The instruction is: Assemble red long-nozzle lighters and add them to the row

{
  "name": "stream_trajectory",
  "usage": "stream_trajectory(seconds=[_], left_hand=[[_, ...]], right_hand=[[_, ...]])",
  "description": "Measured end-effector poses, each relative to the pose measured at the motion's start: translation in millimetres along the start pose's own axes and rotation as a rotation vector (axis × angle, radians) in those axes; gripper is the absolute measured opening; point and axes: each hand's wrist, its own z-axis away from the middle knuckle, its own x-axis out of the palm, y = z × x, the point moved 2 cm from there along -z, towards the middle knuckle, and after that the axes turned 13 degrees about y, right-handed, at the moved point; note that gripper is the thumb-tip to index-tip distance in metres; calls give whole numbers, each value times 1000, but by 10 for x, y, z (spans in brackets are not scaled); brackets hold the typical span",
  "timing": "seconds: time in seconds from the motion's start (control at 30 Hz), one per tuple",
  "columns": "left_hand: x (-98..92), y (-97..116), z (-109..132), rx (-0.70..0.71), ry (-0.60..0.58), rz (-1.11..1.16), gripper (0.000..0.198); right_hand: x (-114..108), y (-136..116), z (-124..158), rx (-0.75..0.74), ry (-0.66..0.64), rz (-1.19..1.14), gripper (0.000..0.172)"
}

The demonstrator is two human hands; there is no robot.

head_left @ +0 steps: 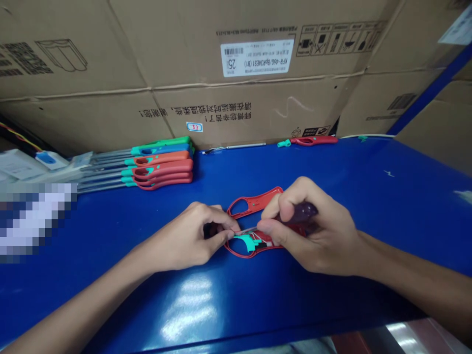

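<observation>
On the blue counter (332, 295) I see my left hand (191, 238) pinching the red lighter shell (254, 246); my right hand (313, 231) grips what looks like a dark-handled tool (300, 212). Farther back lie stacked lighters (158, 167) and cardboard boxes (236, 98).

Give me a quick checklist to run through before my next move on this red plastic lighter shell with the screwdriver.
1. Open red plastic handle shell lies flat on the glossy blue table: ok.
2. Left hand steadies the shell at its left end: ok.
3. Right hand grips the dark purple-handled screwdriver: ok.
4. Thin metal tip seated on a screw: cannot tell, fingers hide it.
5. Teal plastic trigger piece sits inside the shell: ok.
6. Second red plastic shell half lies close behind, within reach: ok.
</observation>
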Motion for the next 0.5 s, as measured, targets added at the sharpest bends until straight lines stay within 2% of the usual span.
stream_trajectory(seconds=[0.13, 0.27, 0.5], left_hand=[[5, -17, 11, -23, -7, 19, 21], [10, -20, 18, -22, -9, 23, 20], [-1, 3, 12, 0, -11, -3, 21]], right_hand=[[-54, -31, -24, 3, 61, 17, 24], [-54, -33, -22, 22, 39, 30, 23], [-53, -51, 13, -70, 1, 120, 24]])
